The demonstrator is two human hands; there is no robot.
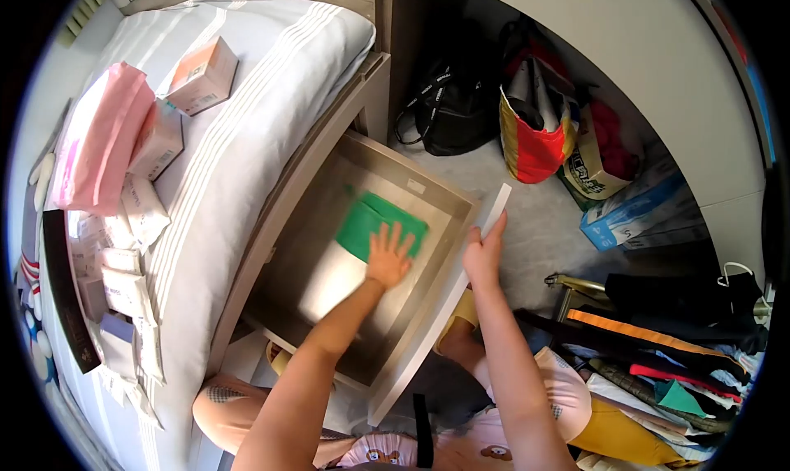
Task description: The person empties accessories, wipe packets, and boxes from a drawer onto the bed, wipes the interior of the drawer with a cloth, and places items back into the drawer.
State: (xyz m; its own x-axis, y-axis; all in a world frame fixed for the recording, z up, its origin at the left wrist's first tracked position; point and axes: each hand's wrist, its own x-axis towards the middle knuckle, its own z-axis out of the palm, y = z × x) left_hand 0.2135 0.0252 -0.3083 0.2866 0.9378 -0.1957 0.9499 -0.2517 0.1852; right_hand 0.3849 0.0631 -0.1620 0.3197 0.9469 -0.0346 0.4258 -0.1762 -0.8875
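Observation:
A pulled-out wooden drawer (276, 306) stands below the bed's edge. Inside it lies a green cloth (360, 226), slightly smeared by motion and seemingly folded. My left hand (389, 255) rests flat on the cloth with its fingers spread. At the drawer's right side, my right hand (485, 253) grips the top edge of the pale drawer front (440, 313), thumb on the inner side. Apart from the cloth, the bare drawer bottom shows, with a bright patch of light on it.
On the bed (234, 142) lie a pink package (103, 142), small boxes (203, 76) and white packets (127, 294). A black bag (448, 113) and a red-yellow bag (535, 137) stand on the floor beyond. Clothes (658, 372) hang or lie at lower right.

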